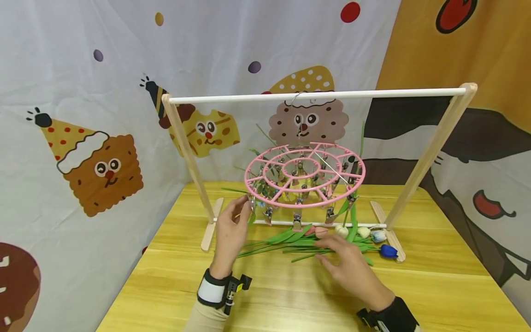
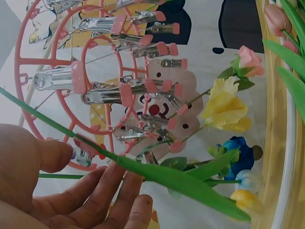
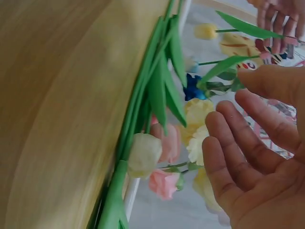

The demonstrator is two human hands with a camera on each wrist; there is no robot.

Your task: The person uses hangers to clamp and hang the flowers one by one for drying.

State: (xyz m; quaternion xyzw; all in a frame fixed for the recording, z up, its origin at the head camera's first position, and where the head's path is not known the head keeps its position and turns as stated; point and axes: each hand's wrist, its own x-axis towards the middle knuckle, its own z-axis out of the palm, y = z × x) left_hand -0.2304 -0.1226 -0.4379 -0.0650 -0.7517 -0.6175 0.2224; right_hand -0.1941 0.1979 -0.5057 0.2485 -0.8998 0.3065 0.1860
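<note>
In the head view, my left hand (image 1: 232,230) is at the left rim of a round pink clip hanger (image 1: 271,203). Thumb and fingers pinch a pink-tipped metal clip (image 2: 85,155) there. A green artificial tulip stem (image 2: 97,149) with a long leaf passes through the clip's tip and over my fingers, its yellow tulip bloom (image 2: 247,199) hanging downward. My right hand (image 1: 346,260) is low over the loose artificial tulips (image 1: 290,236) on the table, fingers loosely extended with nothing between them. White and pink blooms (image 3: 144,155) lie beside it in the right wrist view.
The hanger hooks onto a white bar (image 1: 232,98) of a wooden stand (image 1: 431,157). Other clips hold flowers, including a yellow flower (image 2: 225,107), a blue flower (image 2: 236,157) and a pink rose (image 2: 251,59). A blue tulip (image 1: 388,251) lies by the stand's right foot. A patterned curtain hangs behind.
</note>
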